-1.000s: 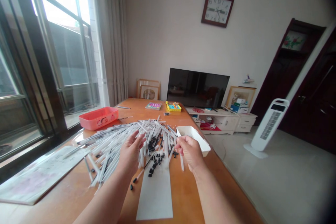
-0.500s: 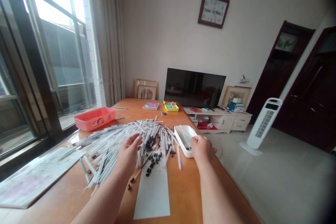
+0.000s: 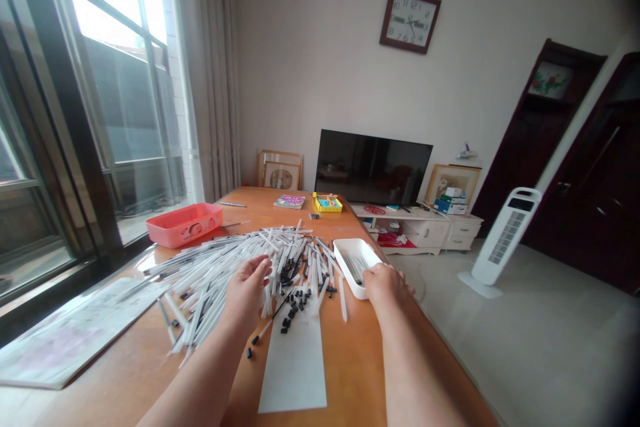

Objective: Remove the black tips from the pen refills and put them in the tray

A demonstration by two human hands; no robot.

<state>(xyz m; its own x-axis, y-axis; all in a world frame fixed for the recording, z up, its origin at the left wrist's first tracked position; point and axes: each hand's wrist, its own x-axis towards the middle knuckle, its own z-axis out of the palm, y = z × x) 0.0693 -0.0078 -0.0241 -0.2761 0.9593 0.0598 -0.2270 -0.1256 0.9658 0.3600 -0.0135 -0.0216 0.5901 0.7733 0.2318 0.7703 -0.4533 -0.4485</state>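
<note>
A big heap of white pen barrels (image 3: 235,260) lies across the orange wooden table (image 3: 350,360), with small black caps (image 3: 295,303) scattered beside it. My left hand (image 3: 247,290) hovers over the heap's near edge, palm up and fingers loosely curled, with nothing visible in it. My right hand (image 3: 385,283) rests at the near end of a white rectangular tray (image 3: 353,257) that holds several pens. Its fingers curl down out of sight over the tray's rim. A white paper strip (image 3: 295,363) lies between my forearms.
A pink tray (image 3: 184,223) stands at the table's left, and a large paper sheet (image 3: 75,333) lies near the window. A book (image 3: 290,201) and a yellow box (image 3: 330,203) sit at the far end. The table's right edge drops to the floor, with a white tower fan (image 3: 505,240) beyond.
My right hand moved from above the caps, where it pinched a white pen, over to the white tray. The left hand stayed over the heap.
</note>
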